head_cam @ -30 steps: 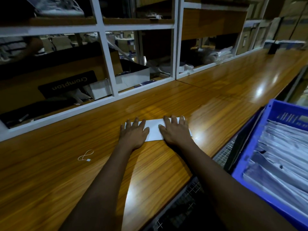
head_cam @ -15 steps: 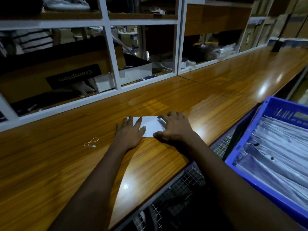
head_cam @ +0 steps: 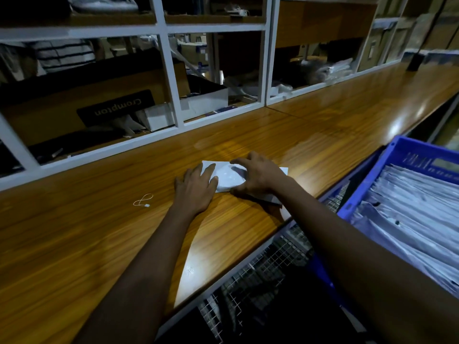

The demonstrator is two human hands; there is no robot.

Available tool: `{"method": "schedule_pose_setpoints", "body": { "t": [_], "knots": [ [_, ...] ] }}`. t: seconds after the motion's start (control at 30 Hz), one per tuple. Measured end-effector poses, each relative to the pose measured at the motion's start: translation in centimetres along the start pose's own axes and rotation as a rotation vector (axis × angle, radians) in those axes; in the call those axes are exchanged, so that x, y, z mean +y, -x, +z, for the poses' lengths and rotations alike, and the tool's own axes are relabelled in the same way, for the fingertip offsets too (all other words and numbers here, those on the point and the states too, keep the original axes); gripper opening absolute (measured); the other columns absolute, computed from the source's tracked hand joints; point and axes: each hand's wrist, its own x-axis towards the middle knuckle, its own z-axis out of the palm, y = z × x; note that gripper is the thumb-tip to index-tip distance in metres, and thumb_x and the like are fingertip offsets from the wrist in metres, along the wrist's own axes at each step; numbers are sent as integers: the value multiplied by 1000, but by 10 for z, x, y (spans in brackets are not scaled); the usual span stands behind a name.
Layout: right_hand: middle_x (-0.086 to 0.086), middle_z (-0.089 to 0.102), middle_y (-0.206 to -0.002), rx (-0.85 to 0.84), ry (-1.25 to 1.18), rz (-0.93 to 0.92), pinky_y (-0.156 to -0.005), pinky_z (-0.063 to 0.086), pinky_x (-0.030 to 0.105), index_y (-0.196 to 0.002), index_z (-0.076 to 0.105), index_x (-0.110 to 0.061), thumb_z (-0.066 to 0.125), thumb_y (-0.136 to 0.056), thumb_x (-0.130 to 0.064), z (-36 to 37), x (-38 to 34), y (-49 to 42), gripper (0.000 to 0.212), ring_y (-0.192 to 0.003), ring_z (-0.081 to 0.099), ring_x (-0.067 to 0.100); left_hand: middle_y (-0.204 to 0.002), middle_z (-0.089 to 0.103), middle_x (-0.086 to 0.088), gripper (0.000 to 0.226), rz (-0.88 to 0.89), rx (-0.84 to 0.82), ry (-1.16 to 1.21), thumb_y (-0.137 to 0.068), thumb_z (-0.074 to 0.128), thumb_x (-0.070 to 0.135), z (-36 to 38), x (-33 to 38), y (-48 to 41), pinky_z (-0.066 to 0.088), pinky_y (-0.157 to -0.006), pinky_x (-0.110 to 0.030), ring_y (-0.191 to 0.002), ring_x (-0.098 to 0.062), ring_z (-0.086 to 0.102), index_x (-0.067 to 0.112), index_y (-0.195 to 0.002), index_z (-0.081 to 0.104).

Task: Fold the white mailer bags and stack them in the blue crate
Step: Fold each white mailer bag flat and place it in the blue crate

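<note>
I note a white shelving frame (head_cam: pixel 171 78) beyond both hands, running the far edge of the desk (head_cam: pixel 310 135). Behind the frame, a cardboard box (head_cam: pixel 49 115) bears an upside-down "Crompton" label. A small looped white cord (head_cam: pixel 143 201) lies on the desk just left of the left hand (head_cam: pixel 196 188), apart from it. Right of the right hand (head_cam: pixel 258 176), past the desk edge, stands the blue crate (head_cam: pixel 419 148), holding folded bags (head_cam: pixel 417 209) stacked in rows. A wire mesh (head_cam: pixel 263 271) shows under the desk edge, below the right forearm. Nothing stands between the hands and the crate.

The white mailer bag (head_cam: pixel 227 176) lies on the desk under both hands. The left hand is flat, fingers straight, pressing the bag's left end. The right hand arches over the bag's right part, fingers curled and thumb at its near edge, gripping it; a grey fold shows under the wrist.
</note>
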Motion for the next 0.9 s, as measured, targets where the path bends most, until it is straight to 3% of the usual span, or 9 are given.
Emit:
{"method": "schedule_pose_setpoints", "body": {
  "t": [0.1,0.23,0.33,0.4,0.53,0.67,0.9],
  "knots": [
    [12,43,-135,156,182,3,-92,37,42,-152,33,-34,66,-73,-73,-2,-5,14,94,-120,43,34,-162,21,-6,51,0,48,66,-104,27,45,-3,8,1,22,-111,-57,-145,-29,23,34,-154,25],
    [13,49,-134,291,295,46,-87,32,42,-149,38,-28,23,-62,-87,-25,-6,39,107,-114,44,35,-160,23,-7,51,58,124,147,-104,31,41,-7,31,2,23,-111,-54,-143,-28,24,29,-153,26],
    [16,45,-134,367,354,127,-90,34,44,-148,36,-27,57,-74,-74,-43,9,56,90,-116,42,36,-150,36,-8,46,132,205,192,-102,37,40,-6,54,0,30,-106,-52,-134,-28,37,28,-146,35],
    [17,41,-135,398,361,209,-91,36,46,-148,33,-28,65,-73,-69,-53,25,72,91,-118,41,37,-142,41,-8,43,157,240,216,-99,44,38,-4,73,-2,34,-102,-50,-126,-28,44,28,-140,38],
    [17,36,-138,409,375,394,-91,37,48,-154,26,-32,64,-69,-71,-64,69,122,100,-120,40,38,-133,46,-7,42,224,210,173,-96,49,40,8,115,-3,37,-98,-48,-120,-28,47,27,-135,42],
    [16,33,-136,368,353,545,-89,40,51,-154,22,-36,48,-63,-81,-61,114,188,105,-117,40,38,-135,48,-5,43,326,82,92,-94,48,42,26,159,-6,38,-94,-46,-121,-28,46,28,-135,47],
    [12,26,-137,125,359,644,-92,39,53,-153,4,-38,53,-64,-80,-24,152,283,110,-118,35,36,-141,45,-7,45,376,-38,67,-96,48,44,45,226,-15,36,-99,-48,-128,-31,43,28,-138,46]
  ]
}}
